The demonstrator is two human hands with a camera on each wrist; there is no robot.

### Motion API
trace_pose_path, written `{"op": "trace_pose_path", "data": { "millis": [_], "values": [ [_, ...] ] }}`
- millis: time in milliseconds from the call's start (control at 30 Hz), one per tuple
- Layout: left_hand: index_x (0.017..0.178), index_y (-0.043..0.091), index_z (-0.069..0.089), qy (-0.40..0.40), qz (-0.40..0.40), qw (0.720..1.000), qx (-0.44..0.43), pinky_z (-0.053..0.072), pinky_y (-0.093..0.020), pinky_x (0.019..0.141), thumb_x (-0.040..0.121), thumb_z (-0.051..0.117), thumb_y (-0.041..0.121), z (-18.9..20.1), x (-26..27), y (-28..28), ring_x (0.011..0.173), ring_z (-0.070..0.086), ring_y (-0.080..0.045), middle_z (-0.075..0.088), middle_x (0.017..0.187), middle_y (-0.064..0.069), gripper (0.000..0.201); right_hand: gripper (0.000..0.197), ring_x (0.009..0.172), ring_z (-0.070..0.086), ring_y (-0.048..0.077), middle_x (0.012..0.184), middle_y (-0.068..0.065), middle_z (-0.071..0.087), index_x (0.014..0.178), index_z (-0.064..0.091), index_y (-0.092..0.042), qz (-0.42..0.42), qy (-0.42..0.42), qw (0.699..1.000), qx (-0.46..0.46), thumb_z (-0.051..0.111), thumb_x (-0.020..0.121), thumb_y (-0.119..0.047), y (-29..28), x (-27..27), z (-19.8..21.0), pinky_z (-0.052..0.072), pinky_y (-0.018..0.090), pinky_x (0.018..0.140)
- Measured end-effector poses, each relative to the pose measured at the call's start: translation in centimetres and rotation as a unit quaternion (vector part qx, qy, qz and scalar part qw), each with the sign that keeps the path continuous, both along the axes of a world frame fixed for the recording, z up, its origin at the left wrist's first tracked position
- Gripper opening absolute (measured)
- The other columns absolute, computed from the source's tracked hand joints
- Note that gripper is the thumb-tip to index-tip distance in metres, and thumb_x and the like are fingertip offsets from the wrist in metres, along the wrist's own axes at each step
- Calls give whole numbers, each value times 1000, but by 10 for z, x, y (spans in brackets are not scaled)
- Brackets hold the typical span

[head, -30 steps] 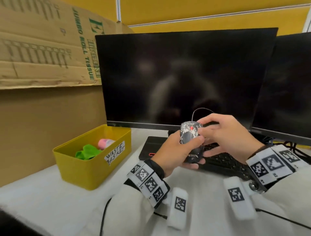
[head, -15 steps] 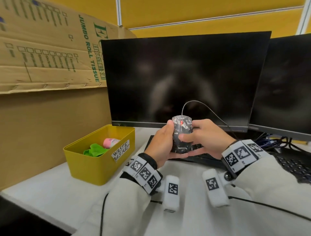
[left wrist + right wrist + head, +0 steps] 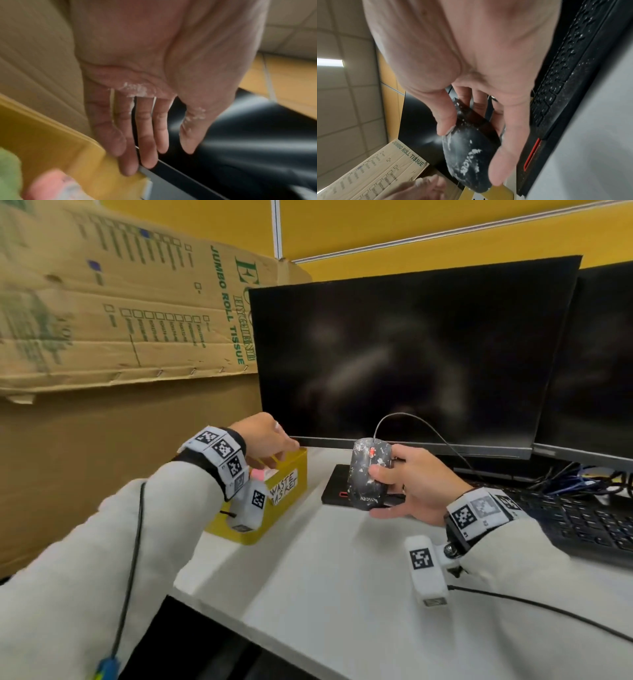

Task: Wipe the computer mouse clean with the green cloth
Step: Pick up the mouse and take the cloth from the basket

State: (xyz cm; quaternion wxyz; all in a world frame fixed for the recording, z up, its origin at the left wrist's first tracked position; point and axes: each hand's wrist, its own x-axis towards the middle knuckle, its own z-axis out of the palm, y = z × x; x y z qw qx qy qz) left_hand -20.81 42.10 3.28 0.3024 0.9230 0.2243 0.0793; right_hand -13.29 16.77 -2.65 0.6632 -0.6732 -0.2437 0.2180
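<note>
My right hand [image 3: 375, 491] grips the black computer mouse [image 3: 366, 463] above the desk, thumb on top and fingers underneath. White smears speckle the mouse [image 3: 467, 155], which shows a red wheel, and its cable arcs up behind. My left hand [image 3: 274, 458] hovers open over the yellow waste basket [image 3: 274, 525], fingers straight and holding nothing. In the left wrist view the fingers [image 3: 149, 155] point past the basket's rim [image 3: 51, 121]. The green cloth [image 3: 8, 173] lies blurred inside, beside a pink item [image 3: 51, 185]. My left arm hides the cloth in the head view.
A dark monitor [image 3: 411, 354] stands behind the mouse, a second one [image 3: 603, 371] to its right. A dusty black keyboard [image 3: 582, 522] lies at the right. A cardboard box [image 3: 120, 302] walls off the left. The desk's front edge runs at lower left.
My left hand let go of the mouse and moved left to above the basket. The right hand now holds the mouse alone, slightly lower and to the right.
</note>
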Motion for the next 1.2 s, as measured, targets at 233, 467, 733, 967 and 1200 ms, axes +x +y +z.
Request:
{"op": "trace_pose_path", "data": {
  "millis": [233,467,733,967,1200],
  "values": [
    [121,6,70,216,-2,964,154,57,-35,89,103,62,42,4,-5,24,91,68,-20,72,108,-1,41,25,102,73,35,116,14,73,119,67,-17,27,2,1000,-2,65,95,-9,8,-6,-2,62,50,74],
    [162,31,37,363,-46,867,339,44,-32,106,110,42,23,0,-5,23,145,48,-23,44,164,-2,53,21,101,71,34,116,13,72,113,69,-18,46,-6,999,-16,66,94,-8,8,-10,-6,61,55,77],
    [126,14,69,381,-13,833,402,45,-33,84,103,51,37,-25,1,47,99,54,-24,67,119,-4,37,24,109,68,34,118,10,72,114,70,-19,56,-11,998,-26,66,94,-7,2,-9,-10,61,54,75],
    [94,8,65,197,30,930,309,49,-34,74,92,71,57,12,1,38,85,63,-25,66,88,-5,49,23,106,71,33,116,12,73,115,69,-17,39,-11,999,-22,66,94,-7,-13,-10,-8,61,53,75],
    [87,10,64,-58,61,957,279,52,-36,71,90,72,54,65,-21,-16,87,63,-30,59,80,-5,45,20,99,71,34,115,16,73,114,70,-16,-2,-15,1000,-1,65,95,-14,-41,-11,1,60,46,71]
  ]
}}
